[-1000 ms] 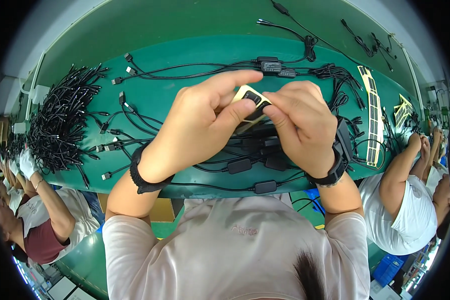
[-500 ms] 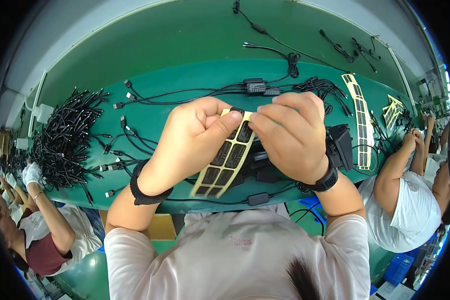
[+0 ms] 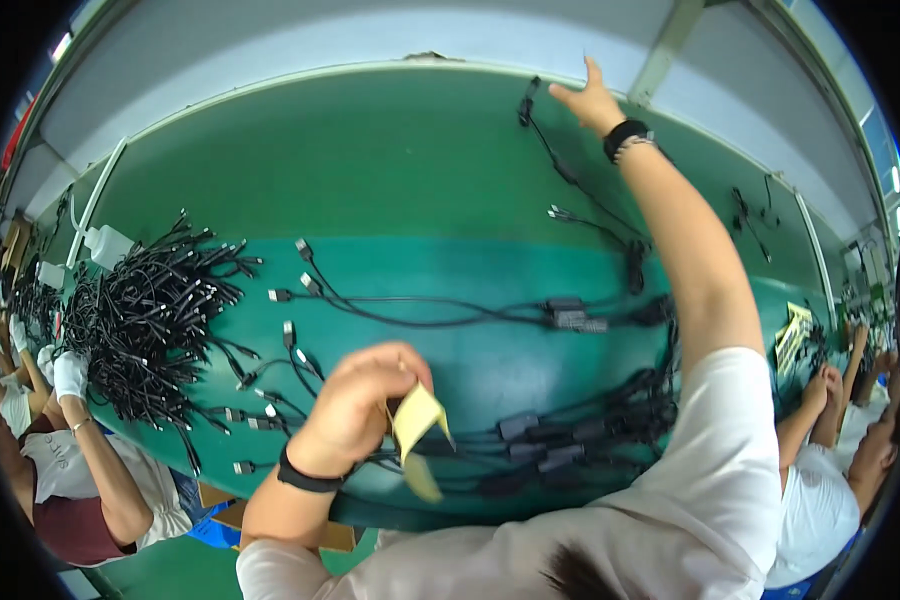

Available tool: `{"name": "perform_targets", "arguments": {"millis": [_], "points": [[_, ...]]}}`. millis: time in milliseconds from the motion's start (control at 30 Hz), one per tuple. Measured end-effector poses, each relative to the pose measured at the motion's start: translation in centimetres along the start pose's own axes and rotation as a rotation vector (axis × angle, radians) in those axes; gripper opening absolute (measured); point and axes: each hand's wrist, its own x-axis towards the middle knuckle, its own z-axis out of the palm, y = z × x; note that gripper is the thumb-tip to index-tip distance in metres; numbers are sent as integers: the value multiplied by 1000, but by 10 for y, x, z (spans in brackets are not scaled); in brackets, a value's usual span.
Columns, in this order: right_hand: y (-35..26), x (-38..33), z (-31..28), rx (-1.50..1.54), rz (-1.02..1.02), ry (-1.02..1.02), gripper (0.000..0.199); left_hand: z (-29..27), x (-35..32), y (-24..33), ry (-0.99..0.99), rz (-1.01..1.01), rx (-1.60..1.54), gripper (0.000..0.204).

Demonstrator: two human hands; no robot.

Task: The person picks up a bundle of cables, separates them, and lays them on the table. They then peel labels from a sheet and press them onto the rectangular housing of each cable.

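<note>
here, left hand (image 3: 355, 405) pinching yellow label strip (image 3: 417, 425), right hand (image 3: 590, 100) open, reaching black cable (image 3: 545, 150)

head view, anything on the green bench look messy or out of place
Nothing looks damaged or spilled. The only untidy spot is the tangled heap of black cables at the bench's left end; the others lie loosely spread.

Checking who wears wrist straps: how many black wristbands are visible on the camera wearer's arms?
2: one black wristband on the left hand holding the yellow backing strip, one black wristband on the right hand reaching far.
</note>
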Motion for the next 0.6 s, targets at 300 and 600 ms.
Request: {"name": "perform_targets", "arguments": {"millis": [300,600], "points": [[-30,20,82,194,-67,-99,111,-16,-7,8,48,-179,73,19],[-212,-135,-130,651,-810,-108,107,23,23,5,226,354,597,75]]}}
